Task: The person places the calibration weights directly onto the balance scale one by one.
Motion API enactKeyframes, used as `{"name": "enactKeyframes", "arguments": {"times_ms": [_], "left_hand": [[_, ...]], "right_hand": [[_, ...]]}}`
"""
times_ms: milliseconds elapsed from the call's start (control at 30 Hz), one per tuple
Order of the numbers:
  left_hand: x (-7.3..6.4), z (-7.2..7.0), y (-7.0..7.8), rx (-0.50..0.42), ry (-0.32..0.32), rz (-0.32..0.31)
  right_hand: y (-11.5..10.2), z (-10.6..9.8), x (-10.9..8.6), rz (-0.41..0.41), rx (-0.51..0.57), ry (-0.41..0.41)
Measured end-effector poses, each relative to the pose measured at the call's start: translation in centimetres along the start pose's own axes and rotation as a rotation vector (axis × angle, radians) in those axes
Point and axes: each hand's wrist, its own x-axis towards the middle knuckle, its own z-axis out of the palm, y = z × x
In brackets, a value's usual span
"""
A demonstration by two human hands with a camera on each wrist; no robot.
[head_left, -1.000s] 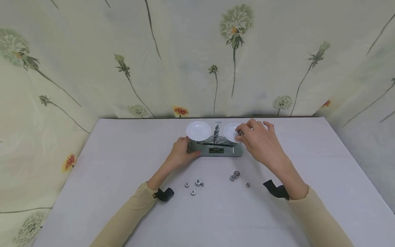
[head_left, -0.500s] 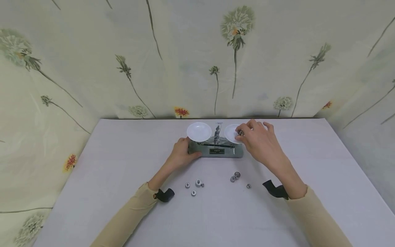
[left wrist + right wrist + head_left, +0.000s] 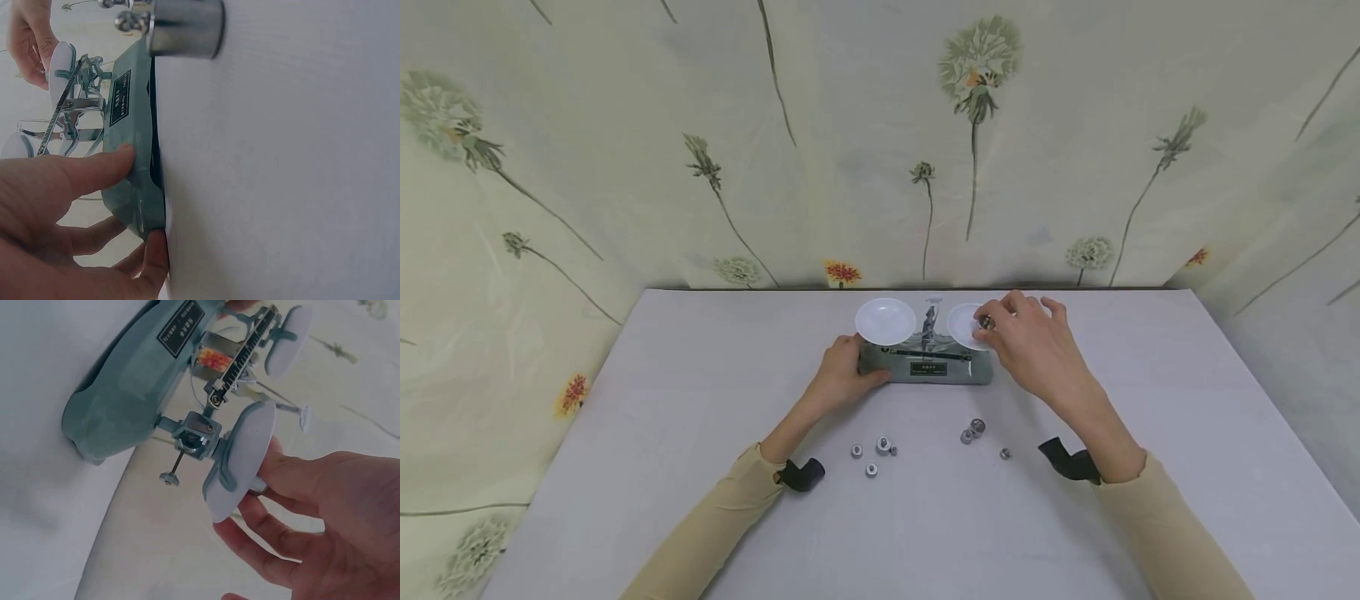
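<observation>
A green balance scale (image 3: pixel 958 374) with two white pans stands near the table's far edge. My left hand (image 3: pixel 841 375) grips the left end of its base, thumb on the front face and fingers around the end, as the left wrist view shows. With thumb and fingers, my right hand (image 3: pixel 1037 343) pinches a small metal weight (image 3: pixel 987 322) at the right pan (image 3: pixel 962 323). From the right wrist view, the pan (image 3: pixel 247 456) hides much of this weight, and the fingertips sit right at the pan's rim. Nothing lies on the left pan (image 3: pixel 885 322).
In front of the scale, several knobbed metal weights (image 3: pixel 883 445) lie in a loose group on the left. More weights (image 3: pixel 977 427) lie to the right, one small weight (image 3: pixel 1005 454) apart from them. A curtain with dandelion prints (image 3: pixel 850 167) hangs behind the white table (image 3: pixel 737 350).
The head view has shifted very slightly, so everything sits a little lower in it. Both hands keep their places on the scale and the weight.
</observation>
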Motion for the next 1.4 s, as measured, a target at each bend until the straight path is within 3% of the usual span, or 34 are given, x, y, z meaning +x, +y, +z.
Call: {"name": "enactKeyframes", "arguments": {"times_ms": [800,1167,1400], "left_hand": [[0.0,-0.2,-0.1,-0.033,-0.005,-0.001],[0.0,-0.2,0.0,-0.034,-0.014,-0.011],[0.0,-0.1,-0.2,-0.025,-0.005,-0.005]], "right_hand": [[-0.3,0.1,-0.1,0.025,0.032,0.003],[-0.6,-0.2,-1.2,0.028,0.041,0.089],[-1.0,-0.9,-2.1,0.02,0.013,0.103]]}}
